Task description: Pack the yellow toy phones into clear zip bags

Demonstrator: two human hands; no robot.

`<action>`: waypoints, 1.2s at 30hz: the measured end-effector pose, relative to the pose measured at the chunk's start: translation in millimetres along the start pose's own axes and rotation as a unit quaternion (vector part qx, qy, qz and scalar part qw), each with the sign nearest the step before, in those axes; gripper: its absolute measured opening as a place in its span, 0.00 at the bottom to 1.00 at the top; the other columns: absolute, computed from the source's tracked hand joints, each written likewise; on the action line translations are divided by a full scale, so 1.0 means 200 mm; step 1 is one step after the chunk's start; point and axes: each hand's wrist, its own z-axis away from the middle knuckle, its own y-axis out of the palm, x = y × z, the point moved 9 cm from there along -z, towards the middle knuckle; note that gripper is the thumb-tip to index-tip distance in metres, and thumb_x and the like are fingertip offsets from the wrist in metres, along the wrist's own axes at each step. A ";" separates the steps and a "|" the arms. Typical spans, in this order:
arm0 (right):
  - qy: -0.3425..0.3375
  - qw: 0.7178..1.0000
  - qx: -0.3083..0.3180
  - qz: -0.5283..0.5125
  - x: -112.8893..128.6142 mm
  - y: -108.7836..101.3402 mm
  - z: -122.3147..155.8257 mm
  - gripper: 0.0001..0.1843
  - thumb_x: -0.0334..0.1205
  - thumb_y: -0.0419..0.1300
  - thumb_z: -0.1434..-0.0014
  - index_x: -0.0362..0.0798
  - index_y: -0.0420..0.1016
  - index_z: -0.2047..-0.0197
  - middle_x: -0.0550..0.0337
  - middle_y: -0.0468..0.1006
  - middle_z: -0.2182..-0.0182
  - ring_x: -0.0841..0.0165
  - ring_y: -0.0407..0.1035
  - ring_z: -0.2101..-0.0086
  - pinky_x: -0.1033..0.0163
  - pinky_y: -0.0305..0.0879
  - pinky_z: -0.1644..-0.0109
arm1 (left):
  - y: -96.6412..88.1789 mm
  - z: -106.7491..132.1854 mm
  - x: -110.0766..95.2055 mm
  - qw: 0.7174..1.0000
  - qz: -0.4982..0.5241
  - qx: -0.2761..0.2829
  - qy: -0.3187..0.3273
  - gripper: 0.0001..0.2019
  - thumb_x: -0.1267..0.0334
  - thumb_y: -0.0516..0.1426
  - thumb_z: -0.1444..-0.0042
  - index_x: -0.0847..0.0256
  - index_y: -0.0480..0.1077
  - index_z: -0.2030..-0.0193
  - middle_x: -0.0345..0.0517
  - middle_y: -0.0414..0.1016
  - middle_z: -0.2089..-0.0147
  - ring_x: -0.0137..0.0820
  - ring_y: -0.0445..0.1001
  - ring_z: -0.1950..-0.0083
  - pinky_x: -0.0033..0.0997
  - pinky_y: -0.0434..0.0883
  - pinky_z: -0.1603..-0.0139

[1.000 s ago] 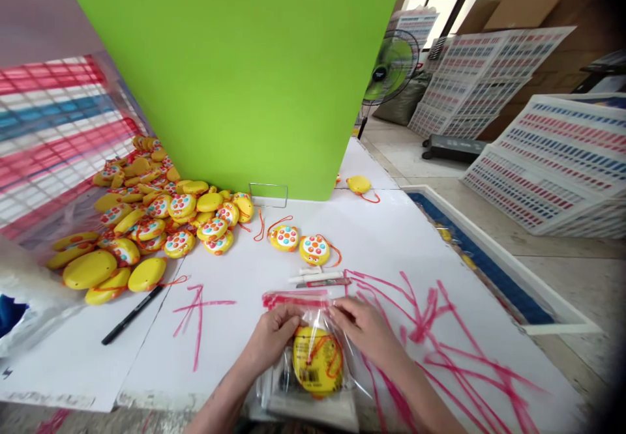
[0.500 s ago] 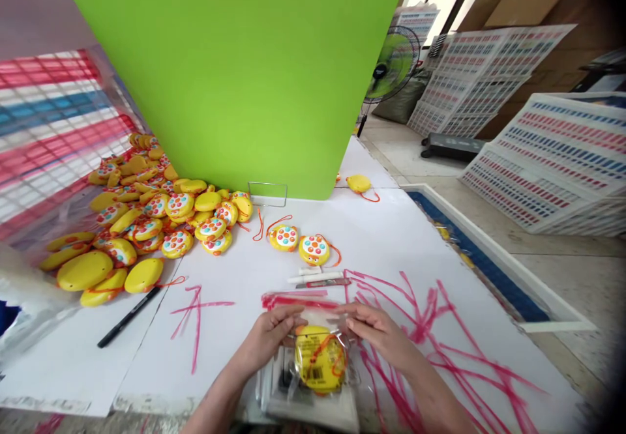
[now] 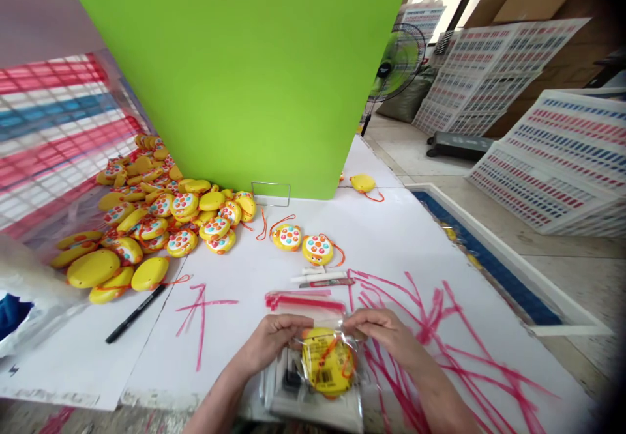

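Observation:
A clear plastic bag [image 3: 356, 376] lies before me with a yellow toy [image 3: 327, 363] inside, its plain back up, showing black print, a barcode and an orange cord. My left hand [image 3: 276, 341] is closed on the bag's upper left edge, thumb under straightened fingers. At the upper right edge, my right hand [image 3: 384, 331] pinches the film between thumb and fingers. Under the bag is a stack of flat clear bags [image 3: 313, 405] near the table's front edge. Two toys [image 3: 287, 236] with coloured dots lie face up beyond my hands.
A large heap of yellow toys [image 3: 183, 206] lies at the left by a green panel [image 3: 244, 82]. A black marker [image 3: 134, 313] lies below it. A white pen [image 3: 320, 277] and a cutter knife [image 3: 327, 283] sit ahead. A blue-bottomed tray [image 3: 489, 258] is at the right.
The fingers of both hands have straightened and shifted along the bag's top edge. My view has turned slightly, so everything sits a little further right. The toy stays in the bag.

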 end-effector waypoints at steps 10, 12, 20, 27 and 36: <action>-0.016 0.997 -0.076 0.007 -0.02 -0.11 -0.01 0.07 0.38 0.59 0.51 0.46 0.76 0.76 0.59 0.77 0.77 0.66 0.69 0.73 0.62 0.65 0.67 | -0.03 0.00 0.00 0.999 0.026 -0.022 -0.009 0.12 0.57 0.59 0.52 0.67 0.74 0.73 0.53 0.76 0.57 0.33 0.75 0.62 0.35 0.71 0.56; -0.024 0.994 -0.103 0.015 -0.01 -0.16 0.00 0.07 0.38 0.59 0.51 0.47 0.76 0.76 0.59 0.76 0.76 0.65 0.69 0.72 0.61 0.64 0.65 | -0.03 0.00 -0.01 0.999 0.018 -0.030 -0.012 0.13 0.56 0.59 0.50 0.67 0.72 0.73 0.52 0.76 0.62 0.31 0.75 0.65 0.34 0.71 0.56; -0.062 0.996 -0.060 0.029 0.06 -0.07 0.00 0.07 0.36 0.56 0.50 0.47 0.75 0.75 0.59 0.76 0.77 0.66 0.69 0.73 0.61 0.64 0.66 | -0.01 -0.02 -0.05 0.997 -0.047 -0.055 0.013 0.23 0.41 0.53 0.46 0.61 0.62 0.58 0.46 0.73 0.65 0.31 0.72 0.68 0.29 0.70 0.71; -0.059 0.995 -0.053 0.061 0.07 0.03 -0.01 0.09 0.38 0.54 0.46 0.47 0.74 0.72 0.58 0.76 0.73 0.65 0.70 0.68 0.60 0.66 0.61 | 0.04 -0.01 -0.08 0.985 -0.169 -0.025 0.018 0.19 0.48 0.57 0.47 0.65 0.70 0.63 0.39 0.68 0.73 0.26 0.65 0.72 0.25 0.63 0.70; -0.121 0.956 -0.129 0.234 0.24 0.01 0.02 0.13 0.37 0.48 0.38 0.50 0.72 0.56 0.54 0.76 0.58 0.61 0.69 0.55 0.54 0.64 0.51 | 0.04 -0.02 -0.02 0.987 -0.151 -0.048 -0.009 0.16 0.51 0.55 0.47 0.65 0.67 0.65 0.39 0.66 0.72 0.26 0.65 0.72 0.26 0.67 0.72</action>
